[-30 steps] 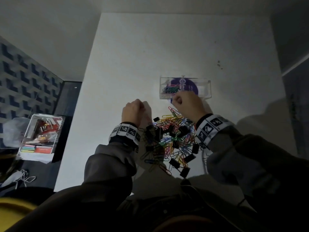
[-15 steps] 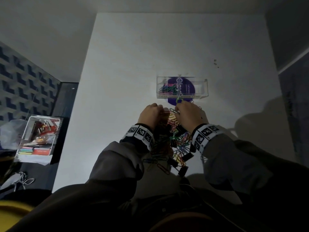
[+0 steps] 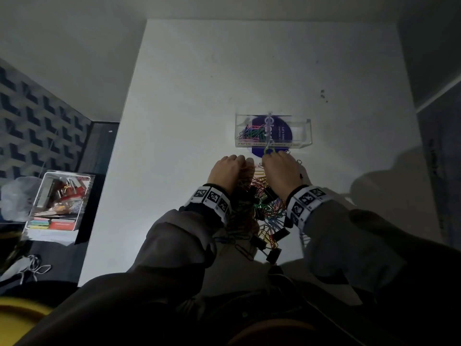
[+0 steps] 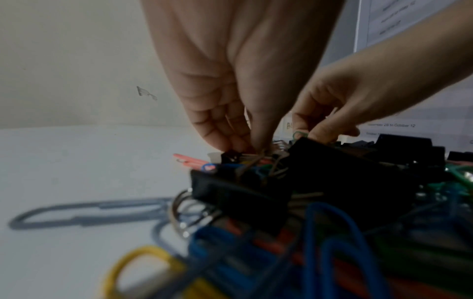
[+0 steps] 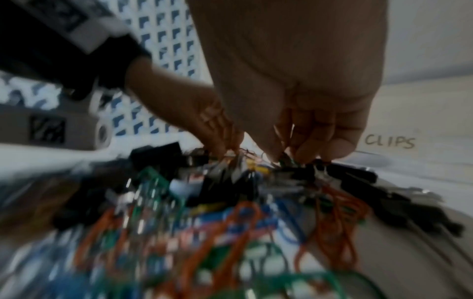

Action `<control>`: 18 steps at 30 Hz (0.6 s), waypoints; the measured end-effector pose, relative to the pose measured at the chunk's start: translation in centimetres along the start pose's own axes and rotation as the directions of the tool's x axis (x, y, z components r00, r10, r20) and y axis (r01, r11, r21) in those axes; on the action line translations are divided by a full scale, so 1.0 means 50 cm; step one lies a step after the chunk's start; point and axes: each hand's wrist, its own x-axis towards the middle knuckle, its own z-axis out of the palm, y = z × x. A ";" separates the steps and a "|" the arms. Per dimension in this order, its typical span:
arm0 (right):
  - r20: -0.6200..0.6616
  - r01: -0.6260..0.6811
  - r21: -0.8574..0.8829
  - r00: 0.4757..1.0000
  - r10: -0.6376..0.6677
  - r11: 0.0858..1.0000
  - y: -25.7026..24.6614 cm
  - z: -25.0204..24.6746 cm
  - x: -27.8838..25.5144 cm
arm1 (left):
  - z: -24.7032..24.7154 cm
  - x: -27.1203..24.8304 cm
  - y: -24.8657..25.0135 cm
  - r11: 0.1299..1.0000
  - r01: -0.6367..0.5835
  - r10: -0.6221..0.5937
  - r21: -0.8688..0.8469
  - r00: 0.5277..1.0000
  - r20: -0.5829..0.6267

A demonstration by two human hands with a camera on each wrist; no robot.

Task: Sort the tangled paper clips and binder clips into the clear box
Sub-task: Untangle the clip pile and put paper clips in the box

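A tangled pile of coloured paper clips and black binder clips (image 3: pixel 262 216) lies on the white table (image 3: pixel 199 96), just in front of me. Beyond it stands the clear box (image 3: pixel 303 132); its left compartment holds several coloured paper clips (image 3: pixel 252 132). My left hand (image 3: pixel 239 161) reaches down into the far end of the pile, and its thumb and fingers (image 4: pixel 230 139) pinch wires of the tangle beside a black binder clip (image 4: pixel 238 188). My right hand (image 3: pixel 272 156) pinches a green paper clip (image 3: pixel 268 151) near the box's front wall; this green paper clip (image 4: pixel 299 134) shows at its fingertips (image 5: pixel 307 153).
An open case of stationery (image 3: pixel 59 198) sits on a dark surface left of the table. A white cord (image 3: pixel 35 268) lies below it. A purple disc (image 3: pixel 284 131) lies under the clear box. The box's front bears a handwritten label (image 5: pixel 389 141).
Both hands have come together over the far end of the pile. The left hand moved right to the tangle, and the right hand now pinches a green clip there.
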 end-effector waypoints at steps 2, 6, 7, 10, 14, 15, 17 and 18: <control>-0.064 -0.016 0.142 0.998 0.026 0.990 0.005 -0.036 0.006 | 0.001 0.001 -0.004 0.998 0.008 -0.008 -0.058 1.000 -0.012; -0.200 0.071 0.311 0.980 -0.007 0.948 -0.005 -0.097 0.071 | 0.001 0.006 -0.004 0.998 -0.018 0.018 -0.063 1.000 -0.015; -0.202 0.081 0.323 0.979 -0.015 0.943 -0.008 -0.106 0.091 | 0.002 0.007 -0.003 0.998 -0.023 0.022 -0.057 1.000 -0.020; -0.169 0.077 0.356 0.986 -0.016 0.931 -0.004 -0.116 0.128 | 0.007 0.007 -0.003 0.999 -0.017 0.015 -0.042 0.999 -0.039; -0.220 0.122 0.386 0.975 -0.037 0.914 -0.001 -0.099 0.104 | 0.005 0.003 -0.002 1.000 -0.026 0.026 0.008 0.999 -0.023; -0.208 0.147 0.406 0.976 -0.065 0.902 -0.001 -0.090 0.087 | 0.000 -0.001 -0.003 1.000 -0.030 0.031 0.006 0.999 -0.033; -0.115 0.176 0.415 0.983 -0.140 0.892 -0.001 -0.072 0.050 | -0.020 -0.011 -0.008 0.999 -0.026 0.024 -0.023 0.996 -0.086; -0.066 0.177 0.387 0.984 -0.164 0.905 0.001 -0.062 0.034 | -0.032 -0.016 -0.013 0.999 -0.022 0.017 -0.032 0.991 -0.132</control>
